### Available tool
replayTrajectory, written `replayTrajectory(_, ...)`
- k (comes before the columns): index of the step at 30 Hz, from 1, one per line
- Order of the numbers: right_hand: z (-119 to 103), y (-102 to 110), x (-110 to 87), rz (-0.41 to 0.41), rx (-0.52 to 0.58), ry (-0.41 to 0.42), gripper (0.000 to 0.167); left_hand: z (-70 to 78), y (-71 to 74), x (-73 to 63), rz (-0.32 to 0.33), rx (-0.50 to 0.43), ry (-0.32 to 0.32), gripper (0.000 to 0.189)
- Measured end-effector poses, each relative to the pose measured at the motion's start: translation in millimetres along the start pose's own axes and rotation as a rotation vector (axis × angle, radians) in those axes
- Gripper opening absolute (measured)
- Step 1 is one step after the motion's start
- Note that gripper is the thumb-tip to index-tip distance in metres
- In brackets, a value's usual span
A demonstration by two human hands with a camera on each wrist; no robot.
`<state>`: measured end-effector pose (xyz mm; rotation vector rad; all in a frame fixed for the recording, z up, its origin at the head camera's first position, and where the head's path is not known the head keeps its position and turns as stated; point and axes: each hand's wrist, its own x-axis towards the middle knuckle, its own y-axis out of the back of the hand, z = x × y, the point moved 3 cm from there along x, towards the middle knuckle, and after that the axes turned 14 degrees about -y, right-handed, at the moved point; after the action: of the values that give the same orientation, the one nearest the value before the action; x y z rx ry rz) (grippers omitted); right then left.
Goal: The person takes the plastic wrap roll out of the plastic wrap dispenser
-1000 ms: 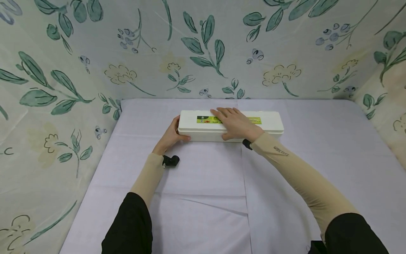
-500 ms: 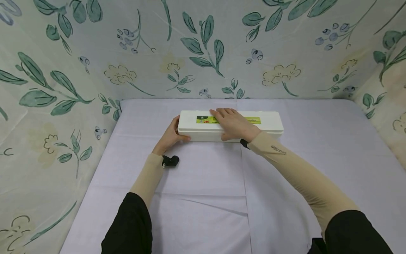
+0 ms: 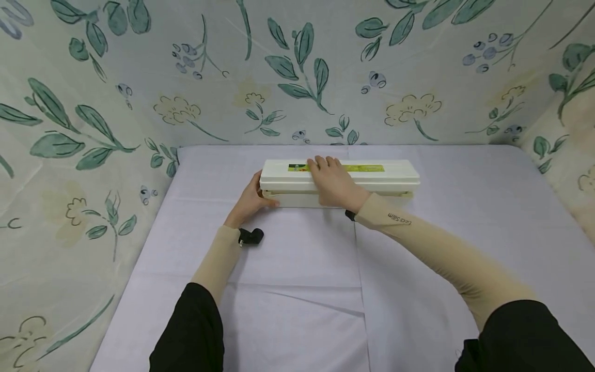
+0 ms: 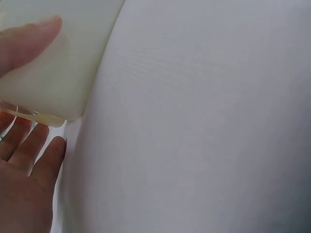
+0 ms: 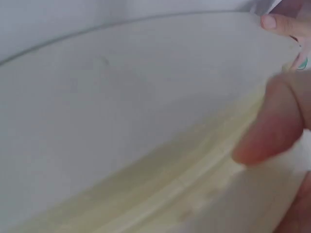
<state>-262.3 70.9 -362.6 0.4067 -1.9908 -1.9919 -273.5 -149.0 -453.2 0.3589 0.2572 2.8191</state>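
A long white plastic box (image 3: 297, 200) lies across the far part of the table, with a yellow-green label (image 3: 364, 168) on its lid (image 3: 279, 174). The lid is tilted up at the front, and a cream-coloured strip shows in the gap below it. My left hand (image 3: 251, 201) holds the box's left end, thumb on the front wall and fingers round the end. My right hand (image 3: 337, 186) grips the lid near its middle, fingers over the top. In the right wrist view its thumb (image 5: 272, 126) lies against the lid's front edge. The inside of the box is hidden.
A white cloth (image 3: 297, 268) with fold creases covers the table. Behind and at both sides hangs a floral curtain (image 3: 297, 77), close behind the table's far edge.
The lid's front edge has risen from the box, opening a gap along the front. My right hand has tilted up with the lid. The left hand has stayed in place.
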Motion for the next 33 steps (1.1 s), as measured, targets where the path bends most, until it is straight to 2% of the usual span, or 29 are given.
replayTrajectory(7,12,5,4.6,-0.133,0.061,0.06,0.081,0.2,3.9,-2.7,-0.009,0.009,-0.002,0.106)
replayTrajectory(12,29,-2,7.1,-0.176,0.172,0.077,0.088,-3.6,2.4,-1.7,-0.021,0.002,-0.003,0.107)
replayTrajectory(19,43,-6,9.3,-0.192,0.263,0.097,0.088,-4.8,-0.4,-2.5,-0.023,-0.011,-0.011,0.106)
replayTrajectory(33,54,-9,13.3,-0.242,0.375,0.038,0.094,-4.6,-0.6,-0.4,-0.025,0.005,-0.004,0.106)
